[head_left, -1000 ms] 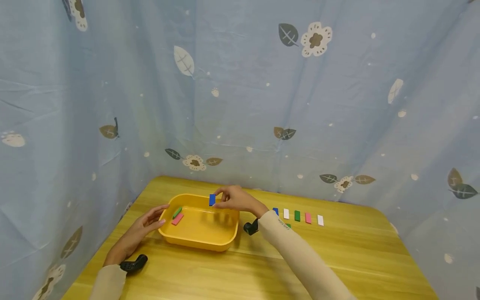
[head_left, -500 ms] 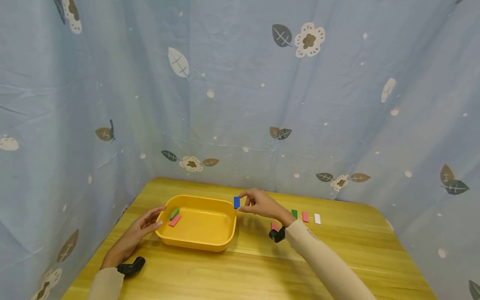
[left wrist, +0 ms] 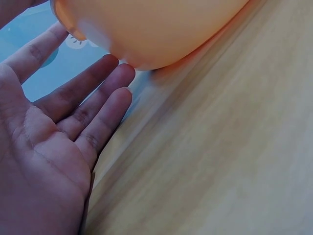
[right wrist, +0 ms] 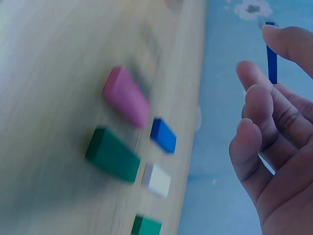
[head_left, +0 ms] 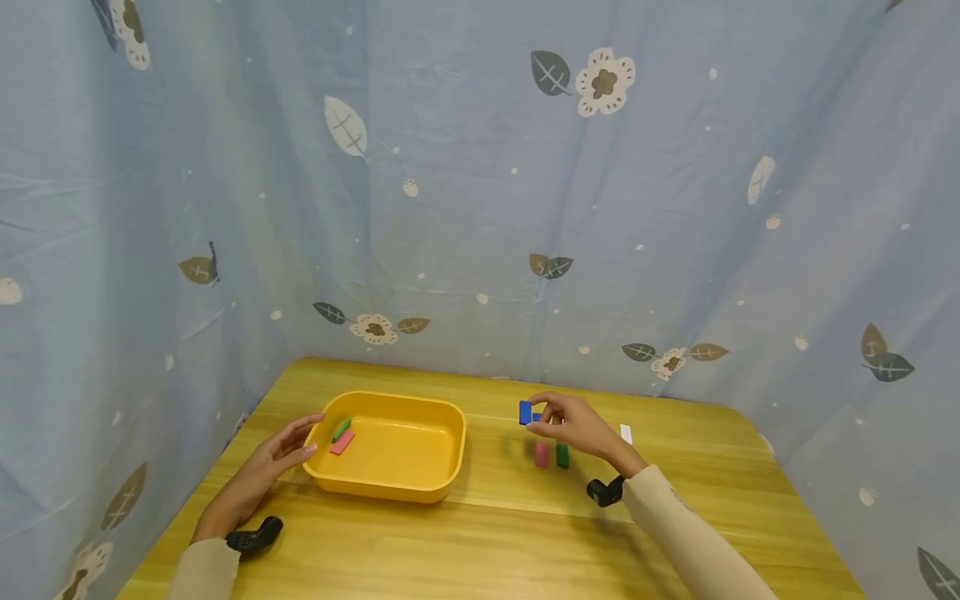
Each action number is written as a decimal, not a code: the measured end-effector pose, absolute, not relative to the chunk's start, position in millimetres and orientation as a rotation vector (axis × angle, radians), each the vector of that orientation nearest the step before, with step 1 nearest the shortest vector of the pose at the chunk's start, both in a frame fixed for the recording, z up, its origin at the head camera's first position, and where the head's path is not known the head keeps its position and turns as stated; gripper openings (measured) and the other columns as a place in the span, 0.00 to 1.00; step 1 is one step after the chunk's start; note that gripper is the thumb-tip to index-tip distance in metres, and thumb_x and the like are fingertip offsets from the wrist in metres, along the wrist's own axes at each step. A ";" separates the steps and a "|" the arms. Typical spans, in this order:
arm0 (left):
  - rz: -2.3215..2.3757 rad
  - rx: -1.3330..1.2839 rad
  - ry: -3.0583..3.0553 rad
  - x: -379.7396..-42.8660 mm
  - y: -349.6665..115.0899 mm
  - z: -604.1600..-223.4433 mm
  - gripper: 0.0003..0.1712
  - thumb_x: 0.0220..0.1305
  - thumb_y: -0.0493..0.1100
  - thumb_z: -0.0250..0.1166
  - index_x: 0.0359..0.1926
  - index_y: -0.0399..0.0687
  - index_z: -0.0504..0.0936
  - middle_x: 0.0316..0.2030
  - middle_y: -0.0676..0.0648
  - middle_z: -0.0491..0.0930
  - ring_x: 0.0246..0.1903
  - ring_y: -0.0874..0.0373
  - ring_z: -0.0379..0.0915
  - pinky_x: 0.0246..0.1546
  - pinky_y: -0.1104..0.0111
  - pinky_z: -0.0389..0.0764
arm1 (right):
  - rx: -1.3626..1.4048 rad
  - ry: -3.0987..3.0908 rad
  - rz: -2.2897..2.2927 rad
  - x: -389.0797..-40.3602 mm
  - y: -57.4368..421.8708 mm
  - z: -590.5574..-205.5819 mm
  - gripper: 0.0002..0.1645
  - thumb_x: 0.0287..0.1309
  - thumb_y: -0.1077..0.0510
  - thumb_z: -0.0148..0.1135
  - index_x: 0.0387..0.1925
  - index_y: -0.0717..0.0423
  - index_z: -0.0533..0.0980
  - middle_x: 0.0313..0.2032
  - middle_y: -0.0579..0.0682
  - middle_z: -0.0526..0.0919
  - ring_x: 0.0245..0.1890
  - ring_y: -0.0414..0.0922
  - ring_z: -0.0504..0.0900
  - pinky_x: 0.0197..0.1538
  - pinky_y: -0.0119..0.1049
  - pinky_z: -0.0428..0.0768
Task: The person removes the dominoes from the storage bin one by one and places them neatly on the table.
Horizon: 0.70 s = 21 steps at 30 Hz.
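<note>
Between thumb and fingertips, my right hand (head_left: 573,423) pinches a small blue block (head_left: 525,412), held up over the table to the right of the yellow plastic basin (head_left: 397,492). The right wrist view shows that blue block (right wrist: 272,54) edge-on. Beneath the hand lie a pink block (head_left: 542,454), a green block (head_left: 562,456) and another blue block (right wrist: 163,135). At the basin's left end is my left hand (head_left: 262,471), its fingers nearly straight at the outer wall and thumb by the rim. Inside the basin are a green block (head_left: 341,430) and a pink block (head_left: 342,442).
A white block (right wrist: 157,179) and a second green block (right wrist: 146,225) lie in the back row, and a white block (head_left: 626,433) shows beyond my right wrist. A patterned blue curtain (head_left: 480,208) hangs behind the wooden table (head_left: 450,550).
My right hand has moved right with the blue block, from over the basin's far rim to above the loose blocks. The left hand stays at the basin; the head view has shifted slightly.
</note>
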<state>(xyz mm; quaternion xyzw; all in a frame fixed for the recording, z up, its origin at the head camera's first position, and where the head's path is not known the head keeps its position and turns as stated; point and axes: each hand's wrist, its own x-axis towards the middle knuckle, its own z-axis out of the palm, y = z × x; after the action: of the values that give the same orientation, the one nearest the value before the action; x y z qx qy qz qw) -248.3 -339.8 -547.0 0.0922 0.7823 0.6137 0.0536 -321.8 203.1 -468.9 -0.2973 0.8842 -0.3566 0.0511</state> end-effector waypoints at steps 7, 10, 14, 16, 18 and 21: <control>1.857 0.254 2.372 -247.4 -342.5 -549.1 0.34 0.79 0.51 0.58 0.80 0.59 0.59 0.77 0.41 0.56 0.66 0.64 0.60 0.54 0.80 0.69 | -0.835 2.711 -1.125 -314.4 232.1 -476.9 0.30 0.66 0.45 0.69 0.63 0.54 0.76 0.33 0.52 0.87 0.24 0.41 0.76 0.30 0.34 0.75; 1.868 0.265 2.361 -248.0 -343.7 -549.8 0.33 0.79 0.50 0.58 0.80 0.60 0.60 0.77 0.41 0.55 0.64 0.71 0.61 0.54 0.81 0.69 | -0.803 2.714 -1.131 -308.4 243.3 -482.4 0.29 0.67 0.45 0.69 0.63 0.54 0.77 0.33 0.53 0.87 0.24 0.41 0.76 0.30 0.33 0.75; 1.882 0.286 2.343 -249.4 -344.3 -549.7 0.33 0.79 0.49 0.57 0.80 0.60 0.60 0.78 0.41 0.54 0.63 0.74 0.60 0.54 0.81 0.69 | -0.775 2.727 -1.135 -300.5 256.7 -490.4 0.30 0.67 0.45 0.69 0.63 0.54 0.77 0.32 0.51 0.86 0.24 0.41 0.76 0.30 0.33 0.75; 1.885 0.301 2.336 -249.8 -343.9 -549.5 0.33 0.80 0.49 0.57 0.80 0.59 0.59 0.77 0.40 0.53 0.63 0.75 0.60 0.54 0.82 0.69 | -0.757 2.741 -1.121 -298.2 262.1 -494.2 0.30 0.67 0.44 0.69 0.63 0.55 0.77 0.31 0.50 0.86 0.24 0.40 0.75 0.30 0.33 0.74; 1.887 0.307 2.334 -250.3 -343.9 -549.2 0.33 0.80 0.49 0.57 0.80 0.59 0.59 0.77 0.40 0.54 0.63 0.75 0.60 0.55 0.81 0.69 | -0.739 2.752 -1.106 -296.9 266.8 -497.7 0.30 0.66 0.44 0.69 0.63 0.56 0.77 0.31 0.48 0.86 0.24 0.39 0.75 0.30 0.32 0.74; 1.888 0.303 2.336 -250.8 -343.8 -549.1 0.33 0.80 0.49 0.57 0.80 0.59 0.59 0.77 0.41 0.54 0.63 0.75 0.59 0.54 0.82 0.69 | -0.725 2.772 -1.085 -295.9 272.7 -501.2 0.28 0.66 0.47 0.70 0.61 0.58 0.77 0.29 0.46 0.85 0.25 0.39 0.76 0.30 0.32 0.74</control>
<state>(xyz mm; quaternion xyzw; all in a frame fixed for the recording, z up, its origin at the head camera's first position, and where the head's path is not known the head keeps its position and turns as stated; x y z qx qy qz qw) -250.8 -343.8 -549.1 0.1001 0.7724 0.6242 0.0613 -295.9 272.7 -501.2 -0.2365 0.9041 -0.3540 0.0386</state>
